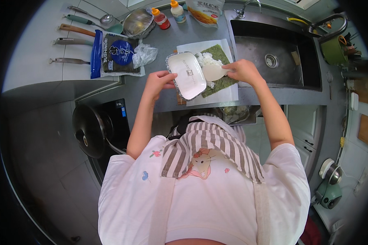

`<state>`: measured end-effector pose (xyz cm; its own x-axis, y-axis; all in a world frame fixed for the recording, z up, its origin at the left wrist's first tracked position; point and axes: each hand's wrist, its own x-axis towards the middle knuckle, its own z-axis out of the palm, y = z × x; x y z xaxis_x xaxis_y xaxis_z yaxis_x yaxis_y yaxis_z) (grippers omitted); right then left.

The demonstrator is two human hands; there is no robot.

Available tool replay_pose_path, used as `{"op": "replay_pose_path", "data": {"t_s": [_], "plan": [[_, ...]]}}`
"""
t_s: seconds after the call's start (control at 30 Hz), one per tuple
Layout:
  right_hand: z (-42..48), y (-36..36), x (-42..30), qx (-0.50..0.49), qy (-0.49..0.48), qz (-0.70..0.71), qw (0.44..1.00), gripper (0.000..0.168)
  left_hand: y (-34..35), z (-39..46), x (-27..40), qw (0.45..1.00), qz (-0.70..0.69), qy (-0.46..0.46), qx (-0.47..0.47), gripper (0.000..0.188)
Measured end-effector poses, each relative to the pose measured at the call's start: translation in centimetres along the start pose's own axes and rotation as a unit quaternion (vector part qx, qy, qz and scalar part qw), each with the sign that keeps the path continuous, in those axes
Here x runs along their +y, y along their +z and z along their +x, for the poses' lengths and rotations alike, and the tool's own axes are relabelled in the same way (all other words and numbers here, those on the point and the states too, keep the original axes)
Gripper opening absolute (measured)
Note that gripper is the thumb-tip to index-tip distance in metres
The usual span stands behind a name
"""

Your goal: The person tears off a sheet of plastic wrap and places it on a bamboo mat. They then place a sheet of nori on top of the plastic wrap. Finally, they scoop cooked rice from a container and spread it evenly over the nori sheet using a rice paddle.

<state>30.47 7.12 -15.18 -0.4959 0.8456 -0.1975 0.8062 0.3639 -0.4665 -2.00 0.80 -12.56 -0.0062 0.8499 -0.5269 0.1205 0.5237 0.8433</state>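
Observation:
My left hand grips the left edge of a rectangular white dish with a dark patterned rim. The dish is tilted beside the rice, and a white face bearing a small printed mark is turned up to me. In my right hand is the handle of a pale rice paddle, its blade over the rice. White cooked rice lies in a clump on a green nori sheet. Under the nori is white paper, and a bamboo mat shows partly below the dish.
A sushi nori package and crumpled clear plastic lie left. Behind stand a covered metal bowl, red and white squeeze bottles and a food pouch. A dark sink adjoins right; a lidded pan is lower left.

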Motion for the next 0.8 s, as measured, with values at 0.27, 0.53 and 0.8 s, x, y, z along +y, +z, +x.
{"op": "replay_pose_path", "data": {"t_s": [0.27, 0.53, 0.8], "plan": [[-1.2, 1.5, 3.1, 0.059, 0.055, 0.131, 0.988, 0.038, -5.7, -2.2, -8.5, 0.974, -0.207, -0.030, 0.090, 0.019], [-4.4, 7.2, 2.6, -0.048, 0.245, 0.581, 0.775, 0.041, -7.5, -2.0, -20.6, 0.892, -0.412, -0.024, 0.186, 0.017], [-5.6, 8.6, 2.7, -0.021, 0.286, 0.712, 0.641, 0.035, -7.8, -1.2, -23.6, 0.858, -0.483, 0.002, 0.178, 0.015]]}}
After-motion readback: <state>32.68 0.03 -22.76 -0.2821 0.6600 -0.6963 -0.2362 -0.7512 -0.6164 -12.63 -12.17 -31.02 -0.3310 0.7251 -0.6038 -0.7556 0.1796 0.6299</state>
